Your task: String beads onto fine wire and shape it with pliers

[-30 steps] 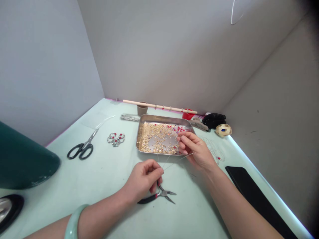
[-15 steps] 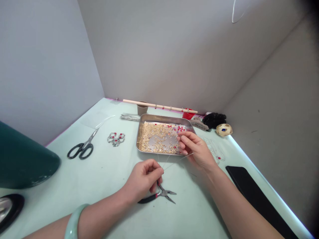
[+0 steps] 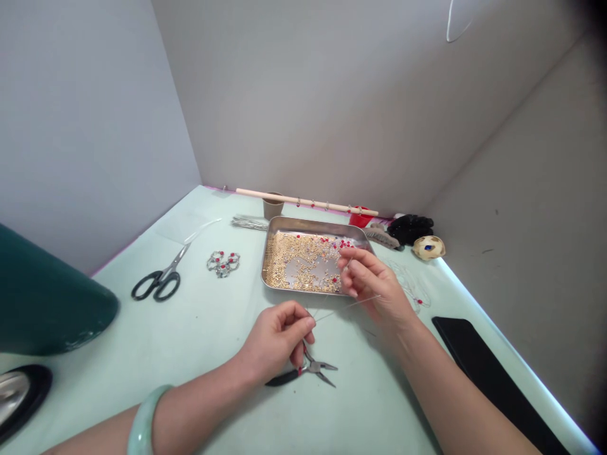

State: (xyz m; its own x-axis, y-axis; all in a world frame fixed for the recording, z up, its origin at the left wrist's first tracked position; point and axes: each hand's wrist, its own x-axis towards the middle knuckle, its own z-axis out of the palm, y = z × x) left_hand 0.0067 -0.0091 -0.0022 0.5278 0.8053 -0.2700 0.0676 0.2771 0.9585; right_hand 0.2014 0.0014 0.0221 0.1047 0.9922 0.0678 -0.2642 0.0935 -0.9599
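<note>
My left hand (image 3: 282,338) pinches a thin silvery wire (image 3: 344,308) between thumb and forefinger. It hovers just above a pair of pliers (image 3: 313,366), which lie with jaws apart and handles partly hidden by the fingers. The wire's strands fan out from this pinch, one running toward the right palm. Over the front right corner of a metal tray (image 3: 303,292), my right hand (image 3: 372,281) is closed, thumb against fingertips, on a fine strand of wire. Small gold beads (image 3: 303,246) and red beads (image 3: 345,244) lie loose in the tray.
Scissors (image 3: 164,277) and a beaded wire piece (image 3: 222,264) lie left. Behind the tray are a wire bundle (image 3: 249,222), brown cup (image 3: 274,207), wooden stick (image 3: 284,198) and red cup (image 3: 361,218). A black flat object (image 3: 484,360) lies right, a green cylinder (image 3: 52,297) left.
My right fingers have shifted slightly, and the strand between the hands now reaches farther across the right palm. My left hand keeps its pinch. The whole view has moved a little.
</note>
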